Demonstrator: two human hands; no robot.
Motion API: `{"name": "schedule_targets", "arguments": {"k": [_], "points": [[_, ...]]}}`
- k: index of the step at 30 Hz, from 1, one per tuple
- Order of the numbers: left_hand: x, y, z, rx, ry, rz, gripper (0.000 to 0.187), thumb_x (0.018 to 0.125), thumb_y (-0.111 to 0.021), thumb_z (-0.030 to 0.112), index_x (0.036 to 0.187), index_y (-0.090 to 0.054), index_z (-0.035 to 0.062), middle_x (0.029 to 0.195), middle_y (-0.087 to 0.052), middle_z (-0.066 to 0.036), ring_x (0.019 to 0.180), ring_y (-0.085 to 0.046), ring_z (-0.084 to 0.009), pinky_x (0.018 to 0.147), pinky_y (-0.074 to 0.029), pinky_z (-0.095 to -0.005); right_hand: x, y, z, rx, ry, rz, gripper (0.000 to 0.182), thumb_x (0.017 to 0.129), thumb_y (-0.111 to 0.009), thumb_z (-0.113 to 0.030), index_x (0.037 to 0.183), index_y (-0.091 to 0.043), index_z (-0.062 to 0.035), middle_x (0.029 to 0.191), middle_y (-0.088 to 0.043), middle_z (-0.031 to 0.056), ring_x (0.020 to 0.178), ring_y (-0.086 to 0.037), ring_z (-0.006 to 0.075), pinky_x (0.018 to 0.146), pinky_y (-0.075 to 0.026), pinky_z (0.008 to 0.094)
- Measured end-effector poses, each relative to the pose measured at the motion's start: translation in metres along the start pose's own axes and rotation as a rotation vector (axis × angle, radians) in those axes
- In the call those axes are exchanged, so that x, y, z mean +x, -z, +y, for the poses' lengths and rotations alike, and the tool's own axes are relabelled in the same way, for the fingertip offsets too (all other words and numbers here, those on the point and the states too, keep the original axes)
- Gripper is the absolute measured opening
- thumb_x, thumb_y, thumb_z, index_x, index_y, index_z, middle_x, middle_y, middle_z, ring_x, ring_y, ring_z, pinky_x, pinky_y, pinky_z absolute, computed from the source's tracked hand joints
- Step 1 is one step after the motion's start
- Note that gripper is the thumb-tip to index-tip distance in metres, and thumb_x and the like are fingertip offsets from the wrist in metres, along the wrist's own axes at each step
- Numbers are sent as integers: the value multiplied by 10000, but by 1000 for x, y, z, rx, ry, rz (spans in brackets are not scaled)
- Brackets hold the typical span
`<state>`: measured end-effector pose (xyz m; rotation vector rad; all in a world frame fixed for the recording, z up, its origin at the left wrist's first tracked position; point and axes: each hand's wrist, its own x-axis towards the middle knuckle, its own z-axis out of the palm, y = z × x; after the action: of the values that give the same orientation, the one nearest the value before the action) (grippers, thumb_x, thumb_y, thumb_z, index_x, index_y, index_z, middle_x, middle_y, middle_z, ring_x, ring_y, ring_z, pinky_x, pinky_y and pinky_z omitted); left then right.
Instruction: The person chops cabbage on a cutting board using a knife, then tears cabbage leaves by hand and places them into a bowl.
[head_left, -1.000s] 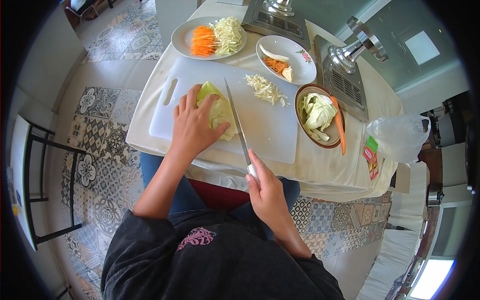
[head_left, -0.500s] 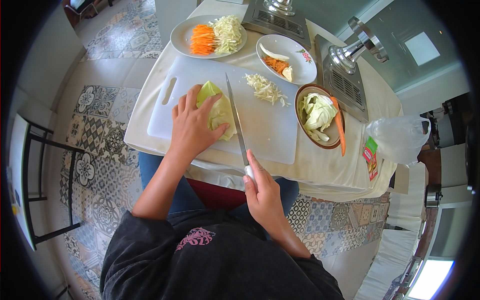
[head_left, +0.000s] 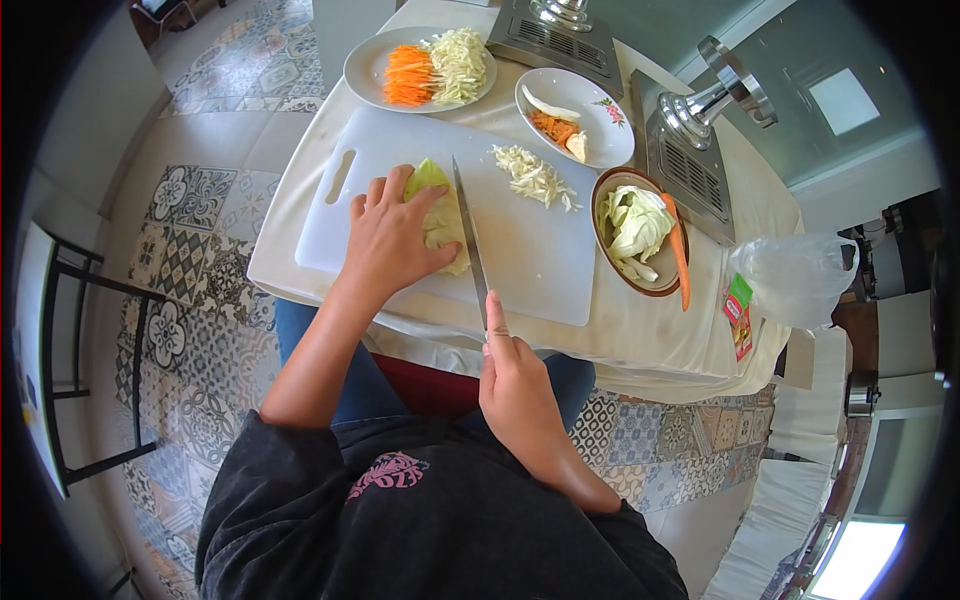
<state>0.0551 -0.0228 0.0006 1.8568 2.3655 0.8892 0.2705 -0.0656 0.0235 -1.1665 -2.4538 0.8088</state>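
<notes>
My left hand (head_left: 395, 238) presses down on a piece of pale green cabbage (head_left: 442, 222), its fingers over the top and thumb toward the near side. The cabbage lies on a white cutting board (head_left: 530, 270). Closed round the handle of a long knife (head_left: 470, 230) is my right hand (head_left: 518, 390), index finger stretched along the spine. The blade stands close along the cabbage's right side, its tip pointing away from me. To the right of the blade, a small heap of shredded cabbage (head_left: 535, 178) rests on the board.
Behind the board, a plate (head_left: 365, 75) holds carrot strips (head_left: 408, 75) and shredded cabbage. A flowered bowl (head_left: 600, 140) contains vegetable pieces. At right are a brown-rimmed bowl (head_left: 600, 235) with cabbage and a carrot (head_left: 680, 255), a small packet (head_left: 738, 315), a plastic bag (head_left: 800, 280) and metal stands (head_left: 690, 160).
My right hand has shifted slightly left and its index finger now lies further along the knife. The blade has tilted a little. My left hand stays on the cabbage.
</notes>
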Motion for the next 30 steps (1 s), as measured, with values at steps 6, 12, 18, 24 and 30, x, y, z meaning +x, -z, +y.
{"name": "schedule_targets", "arguments": {"k": [6,12,18,24,30], "points": [[2,0,-2,-26,16,-24,646,607,-797,388,1200,-684,157,1333,-498,-146,1211,-466,-329,1020,-339,-462,-7,9,-17,-106,-99,-91,688,917,-519,9,1536,-219,-17,796,-561,229,697,-585,385,677,-495,468],[2,-1,-3,-37,0,-13,644,608,-798,386,1196,-685,148,1316,-505,-144,1208,-463,-326,1021,-334,-470,-21,16,-28,-134,-156,-137,692,913,-522,10,1533,-216,-10,784,-558,234,679,-583,389,664,-500,473],[0,-3,-5,-80,-3,-10,629,614,-809,362,1194,-684,152,1296,-513,-123,1199,-463,-319,1028,-325,-485,-1,8,-27,-178,-140,-123,764,881,-527,-6,1546,-151,-14,779,-570,252,624,-605,404,595,-525,469],[-1,0,-7,-104,12,-39,631,647,-814,307,1240,-650,163,1295,-507,-112,1249,-430,-333,1053,-324,-473,51,0,-31,-245,-142,-91,741,881,-515,-8,1539,-174,-12,780,-585,276,651,-628,434,593,-526,487],[-4,-5,-7,-125,14,-2,609,678,-799,298,1251,-640,166,1297,-504,-113,1250,-427,-333,1056,-319,-474,39,-1,-32,-306,-129,-99,739,871,-528,-19,1536,-205,-14,758,-584,259,608,-631,407,554,-529,466]]}}
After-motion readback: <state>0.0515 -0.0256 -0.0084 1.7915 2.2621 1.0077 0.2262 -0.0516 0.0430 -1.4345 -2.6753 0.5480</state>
